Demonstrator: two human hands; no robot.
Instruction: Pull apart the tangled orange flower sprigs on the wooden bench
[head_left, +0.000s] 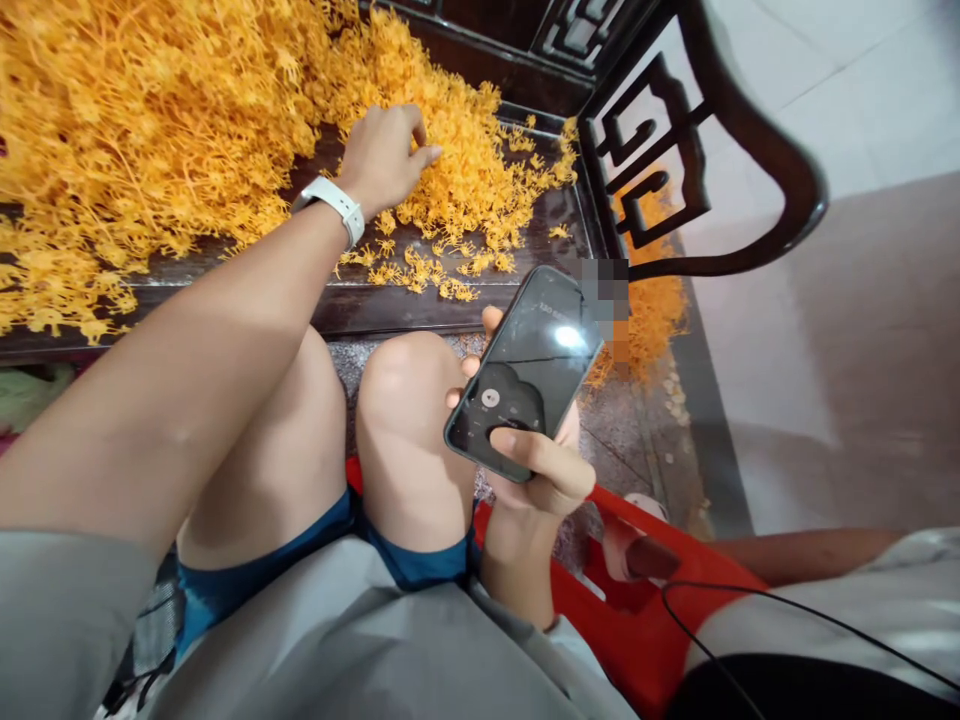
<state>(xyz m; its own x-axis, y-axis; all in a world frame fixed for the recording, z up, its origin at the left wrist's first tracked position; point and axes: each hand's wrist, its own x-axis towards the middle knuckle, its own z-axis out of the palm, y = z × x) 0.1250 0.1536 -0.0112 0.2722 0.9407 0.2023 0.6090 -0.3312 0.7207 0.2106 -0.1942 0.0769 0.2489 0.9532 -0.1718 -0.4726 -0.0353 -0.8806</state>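
Note:
My left hand [388,152], with a white watch [339,205] on its wrist, rests at the near edge of a heap of small yellow-orange spidery plastic pieces [480,160]. Its thumb stands apart from the bent index finger and nothing shows between them; the other fingers are hidden. A dark smartphone [517,330] lies tilted in my right hand [559,475], above my knee. The fingers wrap its left side and the thumb lies over the lower screen, which shows round call-style buttons and a bright reflection.
A dark wooden bench [300,300] carries the yellow pieces, with a larger mound [150,120] at the left. Its carved armrest [802,180] juts out at the right. More orange pieces [652,300] lie beyond it. Another person's arm [817,548] and a red plastic stool [675,560] are at lower right.

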